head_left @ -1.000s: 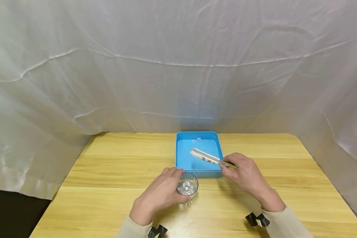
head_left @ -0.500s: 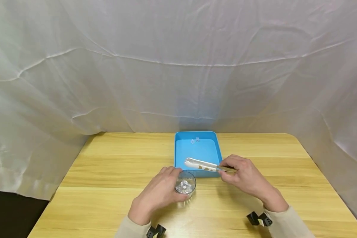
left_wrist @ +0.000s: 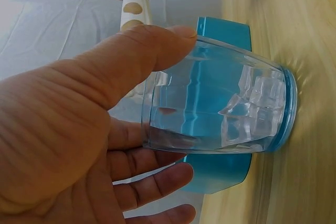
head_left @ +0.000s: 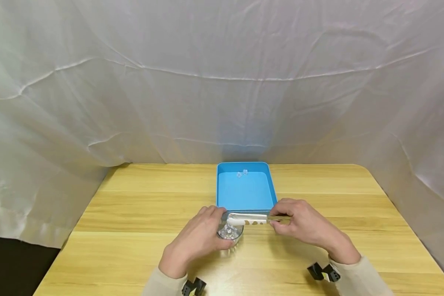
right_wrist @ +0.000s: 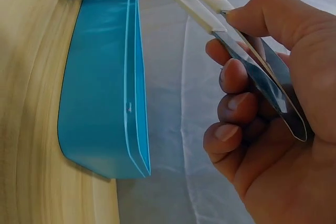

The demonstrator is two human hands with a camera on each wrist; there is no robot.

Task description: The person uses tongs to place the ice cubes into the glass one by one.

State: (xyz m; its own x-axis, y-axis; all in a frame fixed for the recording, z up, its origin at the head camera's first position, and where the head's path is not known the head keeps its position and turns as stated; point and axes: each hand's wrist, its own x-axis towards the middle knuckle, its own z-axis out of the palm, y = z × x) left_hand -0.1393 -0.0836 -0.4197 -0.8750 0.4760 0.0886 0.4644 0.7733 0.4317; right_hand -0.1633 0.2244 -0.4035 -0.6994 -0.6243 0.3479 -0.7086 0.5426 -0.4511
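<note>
With thumb and index finger my left hand [head_left: 197, 234] holds a clear drinking glass [left_wrist: 210, 93] near its rim; the other fingers of that hand extend past it. Several clear ice-like cubes [left_wrist: 257, 108] lie at the bottom of the glass, which stands upright on the table. My right hand [head_left: 305, 222] pinches a pair of tongs [head_left: 253, 219] with metal arms and white, brown-spotted ends. The tong tips are over the mouth of the glass. Whether a cube sits between the tips, I cannot tell.
Right behind the glass is a blue square tray [head_left: 246, 193]. Two clear cubes [head_left: 245, 172] lie near its back wall. A pale cloth [head_left: 222, 82] hangs behind the wooden table [head_left: 140, 209].
The tongs have come toward me and slightly left, from above the tray to over the glass, their ends closer together. The left hand still holds the glass in about the same place.
</note>
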